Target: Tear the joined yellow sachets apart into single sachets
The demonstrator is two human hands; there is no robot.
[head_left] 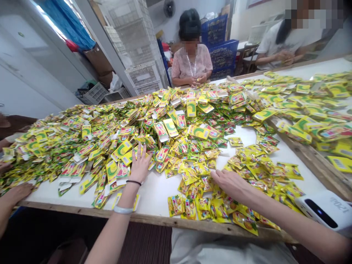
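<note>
One left hand [139, 163] lies palm down with its fingers spread wide, touching small flat yellow-and-green cardboard cartons [122, 149] and gripping none of them. It wears one ring; its wrist carries one thin black band [134, 182] and one pale, smooth bangle [122, 210]. One right hand [228, 180] reaches in with fingers partly bent, their tips among shiny yellow foil sachets [189, 209] printed with orange fruit; whether it has hold of one cannot be told.

Below that hand, four sachets stand out side by side near the counter's front edge, and dozens more, overlapping past exact counting, lie around and to its right. One sachet sits apart on a bare patch further back. The cartons heap across the white counter [155, 192] with its wooden rim, too many to count, mixed with green-and-red foil sachets [217, 143]. At the right are one white rounded plastic device [326, 211] with a black oval panel and one wooden divider bar [310, 161], more cartons beyond it.

One co-worker's hand [20, 191] rests at the counter's left. Across it sit two people, one in pink [178, 69], one in white [268, 46]; behind them are at least two blue plastic crates [223, 58] and one dark fan [169, 8].
</note>
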